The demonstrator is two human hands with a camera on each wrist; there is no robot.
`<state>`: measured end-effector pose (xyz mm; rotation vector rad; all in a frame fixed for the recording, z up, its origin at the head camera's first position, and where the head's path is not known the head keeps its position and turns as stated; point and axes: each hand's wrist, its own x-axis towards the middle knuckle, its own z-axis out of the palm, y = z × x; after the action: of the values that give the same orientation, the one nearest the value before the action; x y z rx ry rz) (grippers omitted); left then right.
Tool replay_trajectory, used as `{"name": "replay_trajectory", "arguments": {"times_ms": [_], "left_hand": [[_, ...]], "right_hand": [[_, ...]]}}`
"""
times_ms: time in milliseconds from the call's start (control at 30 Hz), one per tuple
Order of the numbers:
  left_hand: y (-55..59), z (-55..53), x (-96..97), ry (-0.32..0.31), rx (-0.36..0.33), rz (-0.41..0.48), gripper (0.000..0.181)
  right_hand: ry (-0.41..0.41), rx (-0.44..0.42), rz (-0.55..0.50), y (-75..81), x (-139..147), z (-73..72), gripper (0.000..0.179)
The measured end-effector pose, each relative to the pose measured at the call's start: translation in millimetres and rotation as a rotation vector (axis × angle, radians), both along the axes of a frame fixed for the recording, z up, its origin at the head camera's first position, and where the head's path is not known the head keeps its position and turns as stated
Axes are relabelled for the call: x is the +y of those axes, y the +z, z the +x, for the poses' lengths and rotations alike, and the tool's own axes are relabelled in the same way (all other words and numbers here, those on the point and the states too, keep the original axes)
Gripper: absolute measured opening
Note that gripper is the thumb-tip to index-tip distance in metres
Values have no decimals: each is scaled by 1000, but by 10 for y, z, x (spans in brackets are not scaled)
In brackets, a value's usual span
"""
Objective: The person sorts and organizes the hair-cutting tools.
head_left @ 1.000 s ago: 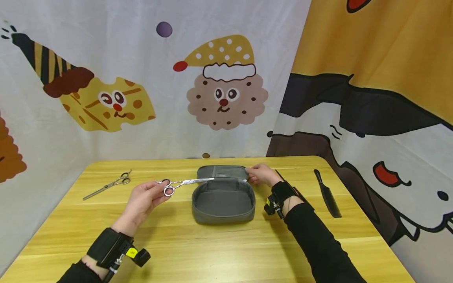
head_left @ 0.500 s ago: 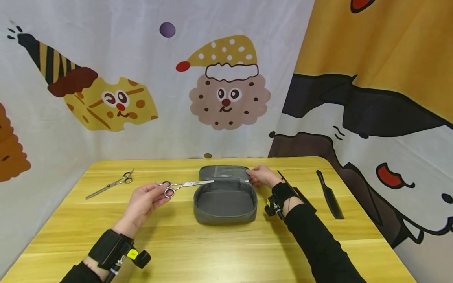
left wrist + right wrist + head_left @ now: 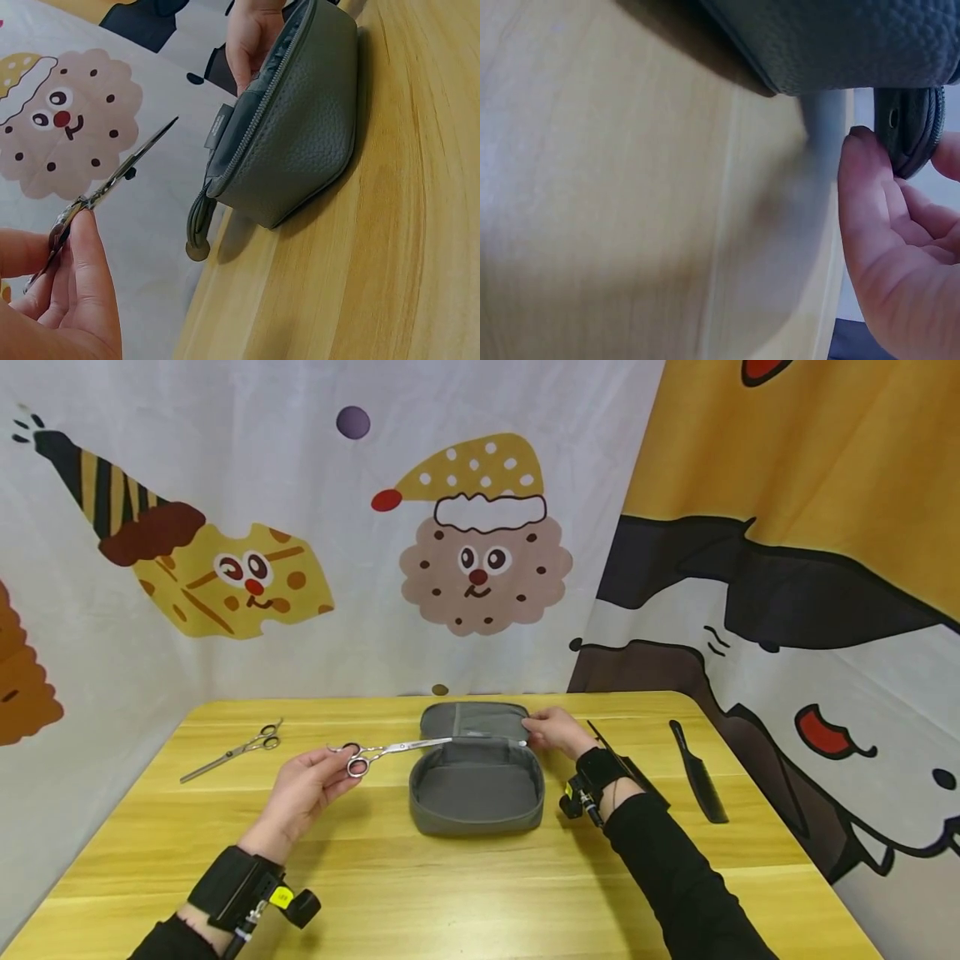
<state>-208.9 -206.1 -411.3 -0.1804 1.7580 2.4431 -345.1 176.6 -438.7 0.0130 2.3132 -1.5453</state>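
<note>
My left hand (image 3: 303, 785) holds silver scissors (image 3: 397, 747) by the finger rings, blades nearly together and pointing right over the grey zip case (image 3: 476, 824). In the left wrist view the scissors (image 3: 112, 180) are apart from the leathery case (image 3: 307, 142). The case stands unzipped on the table, with its lid (image 3: 491, 720) tipped back behind it. My right hand (image 3: 558, 731) pinches the lid's right edge. The right wrist view has the thumb and fingers of that hand (image 3: 900, 247) on either side of the lid (image 3: 911, 124).
A second pair of scissors (image 3: 240, 750) lies at the table's left. At the right lies a black handled comb (image 3: 699, 777). A thin dark item (image 3: 645, 781) lies partly hidden behind my right wrist. A printed cloth (image 3: 480, 660) hangs behind the wooden table (image 3: 420, 902).
The lid's back edge has risen slightly, with my right hand still on it. The scissors and my left hand stay almost where they were. The view shifted a little.
</note>
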Motion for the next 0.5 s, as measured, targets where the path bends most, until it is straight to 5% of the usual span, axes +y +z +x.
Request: {"name": "replay_trajectory", "arguments": {"times_ms": [500], "left_hand": [[-21,-1,-20,23,-3,17,16]], "right_hand": [[-56,113,-87,-25,7,55,46]]}}
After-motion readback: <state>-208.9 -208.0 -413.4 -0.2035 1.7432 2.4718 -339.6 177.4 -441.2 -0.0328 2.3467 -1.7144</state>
